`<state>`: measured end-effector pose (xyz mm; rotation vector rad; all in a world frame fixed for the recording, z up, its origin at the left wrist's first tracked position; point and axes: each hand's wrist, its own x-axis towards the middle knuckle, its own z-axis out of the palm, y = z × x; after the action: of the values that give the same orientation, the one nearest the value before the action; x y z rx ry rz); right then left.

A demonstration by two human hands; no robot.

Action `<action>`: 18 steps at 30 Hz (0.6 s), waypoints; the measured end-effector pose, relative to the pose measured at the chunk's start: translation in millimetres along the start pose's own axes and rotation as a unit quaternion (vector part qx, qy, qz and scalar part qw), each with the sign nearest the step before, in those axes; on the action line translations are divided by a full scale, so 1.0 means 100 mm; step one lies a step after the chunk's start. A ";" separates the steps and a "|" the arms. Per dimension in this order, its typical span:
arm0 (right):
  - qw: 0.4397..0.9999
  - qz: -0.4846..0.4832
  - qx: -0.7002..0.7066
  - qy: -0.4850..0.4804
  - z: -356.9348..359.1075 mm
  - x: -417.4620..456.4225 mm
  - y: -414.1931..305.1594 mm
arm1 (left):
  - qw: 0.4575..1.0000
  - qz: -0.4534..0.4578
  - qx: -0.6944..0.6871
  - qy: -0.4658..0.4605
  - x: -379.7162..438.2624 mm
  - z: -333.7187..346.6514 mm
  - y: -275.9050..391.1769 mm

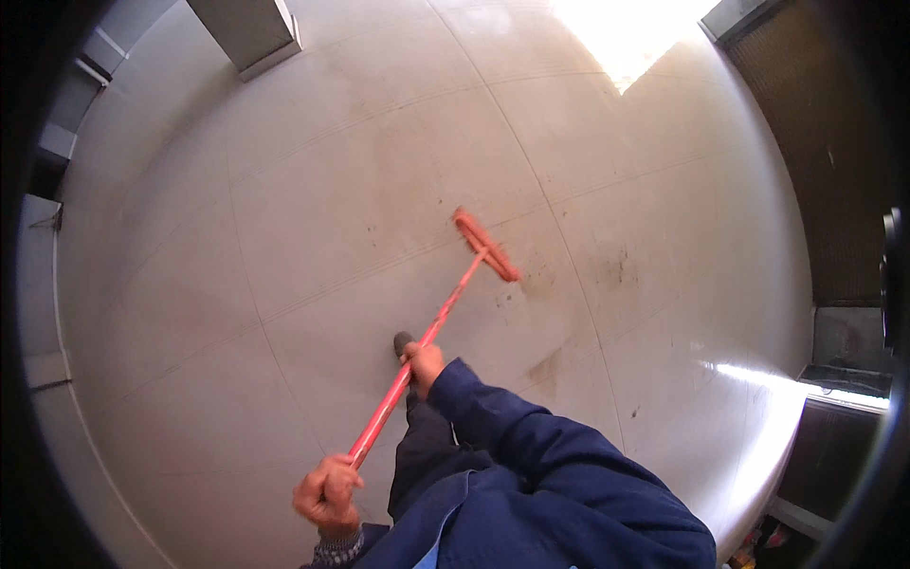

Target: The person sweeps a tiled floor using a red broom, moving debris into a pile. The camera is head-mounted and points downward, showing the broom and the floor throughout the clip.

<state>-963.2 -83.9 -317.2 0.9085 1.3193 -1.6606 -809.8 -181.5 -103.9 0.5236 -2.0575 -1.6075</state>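
Note:
A red long-handled broom or mop [384, 411] slants across the view from the lower left to the middle; its handle is scuffed. My left hand [328, 492] is closed around the top end of the handle. Farther down, my right hand [424, 366] grips the same handle near its middle. At the far end, the long narrow red head [487, 245] rests on the pale floor [320, 213]. Motion blur hides whether that head carries bristles or a pad. Dark stains [621, 269] mark the floor to the right of the head.
A square pillar [249, 32] stands at the upper left. Low walls or fittings [43, 284] line the left edge. Brown panels [803, 128] run along the right side. Bright light [622, 35] falls at the top. My shoe [402, 344] shows beside the handle.

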 end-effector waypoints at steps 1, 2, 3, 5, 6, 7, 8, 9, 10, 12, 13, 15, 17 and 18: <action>1.000 0.016 -0.010 -0.026 0.19 -0.01 0.06 | 1.000 0.023 -0.001 -0.002 0.15 -0.14 0.08; 0.998 0.037 -0.022 -0.040 0.45 -0.21 0.02 | 0.999 0.051 0.007 -0.002 0.24 -0.31 0.13; 0.996 0.064 -0.019 -0.058 0.60 -0.09 0.13 | 0.997 0.078 0.009 -0.010 0.35 -0.41 0.17; 0.993 0.089 -0.023 -0.081 0.94 -0.18 0.16 | 0.993 0.111 0.029 -0.024 0.55 -0.53 0.29; 0.989 0.109 -0.021 -0.094 1.06 -0.16 0.18 | 0.991 0.122 0.038 -0.039 0.69 -0.56 0.36; 0.986 0.129 -0.017 -0.106 1.16 -0.12 0.18 | 0.988 0.133 0.047 -0.056 0.82 -0.58 0.39; 0.989 0.134 -0.012 -0.067 1.24 -0.07 0.17 | 0.987 0.133 0.043 -0.077 0.92 -0.60 0.37; 0.991 0.120 -0.006 -0.051 1.25 -0.04 0.25 | 0.992 0.106 0.031 -0.052 0.85 -0.68 0.27; 0.993 0.109 -0.005 -0.042 1.29 0.06 0.25 | 0.996 0.081 0.026 -0.021 0.84 -0.71 0.12; 0.997 0.071 -0.008 -0.018 1.21 0.34 0.22 | 0.999 0.036 -0.015 0.023 0.83 -0.68 -0.23; 0.999 0.043 -0.005 0.020 1.18 0.44 0.15 | 1.000 0.009 0.000 0.014 0.81 -0.67 -0.39; 0.999 0.003 -0.048 0.002 0.85 0.81 0.02 | 0.999 -0.054 0.000 -0.003 0.79 -0.54 -0.75; 0.997 0.005 -0.023 0.078 0.71 1.05 -0.20 | 0.994 -0.105 -0.001 -0.015 0.84 -0.39 -0.88; 0.996 -0.030 -0.061 0.062 0.55 1.16 -0.24 | 0.993 -0.113 -0.002 -0.024 0.90 -0.29 -0.89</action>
<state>-1035.8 -152.9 -401.5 0.9187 1.5276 -1.5720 -865.6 -276.3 -173.0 0.7460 -2.0906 -1.7673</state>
